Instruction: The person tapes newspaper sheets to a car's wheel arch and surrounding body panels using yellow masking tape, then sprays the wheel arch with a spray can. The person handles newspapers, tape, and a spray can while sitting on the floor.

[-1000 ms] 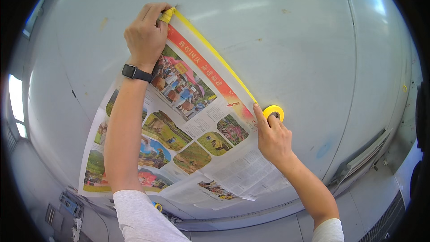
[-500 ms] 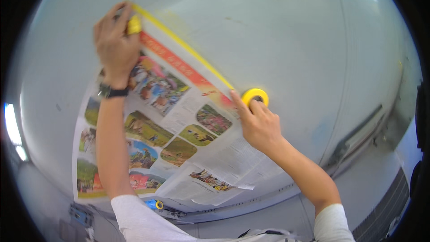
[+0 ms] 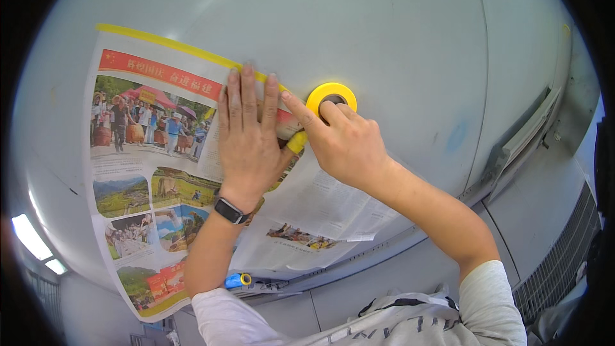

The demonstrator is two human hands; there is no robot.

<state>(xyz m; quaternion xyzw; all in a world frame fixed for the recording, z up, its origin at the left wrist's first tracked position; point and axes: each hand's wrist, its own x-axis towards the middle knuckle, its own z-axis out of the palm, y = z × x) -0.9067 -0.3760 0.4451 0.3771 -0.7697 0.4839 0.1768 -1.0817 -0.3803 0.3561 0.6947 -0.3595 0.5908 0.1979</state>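
A colour-printed newspaper sheet (image 3: 122, 179) lies against a pale grey curved panel (image 3: 397, 32). A strip of yellow masking tape (image 3: 166, 43) runs along its top edge. My left hand (image 3: 250, 131) rests flat, fingers stretched over the tape and paper; yellow tape is wrapped round its thumb. Just to its right, my right hand (image 3: 352, 144) holds a roll of yellow masking tape (image 3: 312, 99), with fingers curled into the core. Its index finger points out to the strip beside my left fingertips. Part of the sheet is hidden behind my left hand and forearm.
Another newspaper page (image 3: 314, 198) hangs below my right hand. Near my left elbow is a blue roll with a yellow end (image 3: 238, 280). A ledge-like metal part (image 3: 528, 125) juts out at the right, above a dark floor grating (image 3: 557, 256).
My left hand has left the sheet's upper left corner and moved right, now flat beside my right hand. The right hand still has the tape roll. The view has shifted.
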